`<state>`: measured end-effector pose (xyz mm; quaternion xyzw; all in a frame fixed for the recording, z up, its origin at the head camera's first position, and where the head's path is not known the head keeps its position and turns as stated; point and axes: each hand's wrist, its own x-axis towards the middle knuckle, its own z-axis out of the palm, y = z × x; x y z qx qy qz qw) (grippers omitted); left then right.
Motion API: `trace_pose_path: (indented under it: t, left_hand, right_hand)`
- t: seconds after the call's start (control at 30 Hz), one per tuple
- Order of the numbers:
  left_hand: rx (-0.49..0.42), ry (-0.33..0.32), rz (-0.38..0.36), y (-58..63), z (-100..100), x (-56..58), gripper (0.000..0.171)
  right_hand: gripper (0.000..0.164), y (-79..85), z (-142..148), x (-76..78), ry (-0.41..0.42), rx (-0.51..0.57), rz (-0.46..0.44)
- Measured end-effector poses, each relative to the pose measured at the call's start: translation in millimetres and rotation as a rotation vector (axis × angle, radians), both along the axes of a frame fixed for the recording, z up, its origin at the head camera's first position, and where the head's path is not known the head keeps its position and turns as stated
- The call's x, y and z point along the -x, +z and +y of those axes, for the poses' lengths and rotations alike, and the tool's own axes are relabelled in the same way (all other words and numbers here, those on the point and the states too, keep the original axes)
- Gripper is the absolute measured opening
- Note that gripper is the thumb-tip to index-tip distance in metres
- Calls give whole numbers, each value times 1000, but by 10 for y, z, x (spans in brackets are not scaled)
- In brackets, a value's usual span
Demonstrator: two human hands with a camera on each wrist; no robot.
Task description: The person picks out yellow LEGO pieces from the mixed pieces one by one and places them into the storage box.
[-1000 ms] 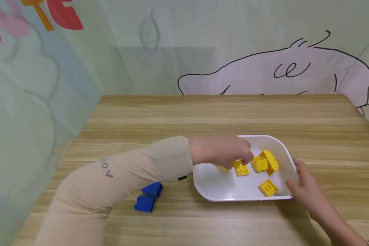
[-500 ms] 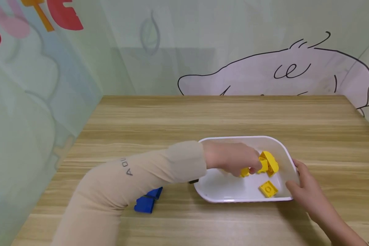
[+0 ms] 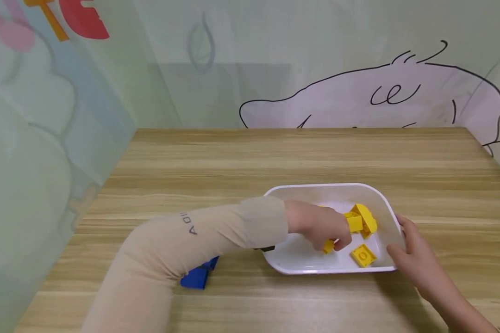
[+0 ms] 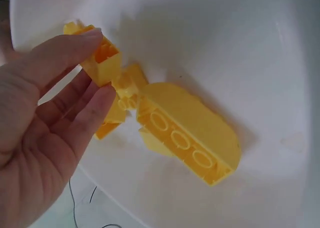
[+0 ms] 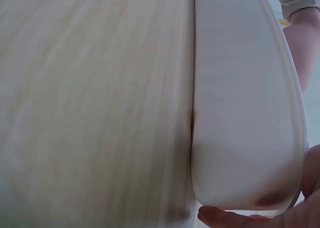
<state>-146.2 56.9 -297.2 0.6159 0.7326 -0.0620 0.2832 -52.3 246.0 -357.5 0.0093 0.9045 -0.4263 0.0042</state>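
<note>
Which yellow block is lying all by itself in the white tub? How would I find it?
Look at the white tub near the front of the wooden table. Inside it, in the near corner beside the right hand, lies a flat square yellow block. It lies apart from the other yellow blocks, and neither hand touches it.

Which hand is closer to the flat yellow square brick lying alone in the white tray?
Left. The left hand reaches inside the white tray, just beside the flat yellow square brick. The right hand rests outside on the tray's right end.
</note>
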Motion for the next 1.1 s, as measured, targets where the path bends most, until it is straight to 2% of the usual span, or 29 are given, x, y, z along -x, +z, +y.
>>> trace_pose_path:
  t: [0.2, 0.23, 0.43, 0.67, 0.9, 1.1]
  left_hand:
    - [37, -37, 3, -75, 36, 16, 15]
    - [34, -51, 9, -43, 26, 7, 15]
    - [30, -81, 30, -38, 42, 22, 18]
    - [54, -66, 1, -77, 130, 2, 18]
    - [51, -106, 11, -117, 243, -40, 17]
    - [31, -93, 0, -183, 278, -45, 19]
  right_hand:
    - [57, 0, -8, -7, -3, 9, 13]
    - [57, -2, -10, -9, -3, 10, 13]
    - [57, -10, -23, 0, 4, 21, 17]
    - [57, -7, -24, 2, 0, 15, 22]
    - [57, 4, -18, 9, 2, -7, 31]
    - [57, 1, -14, 6, 5, -5, 28]
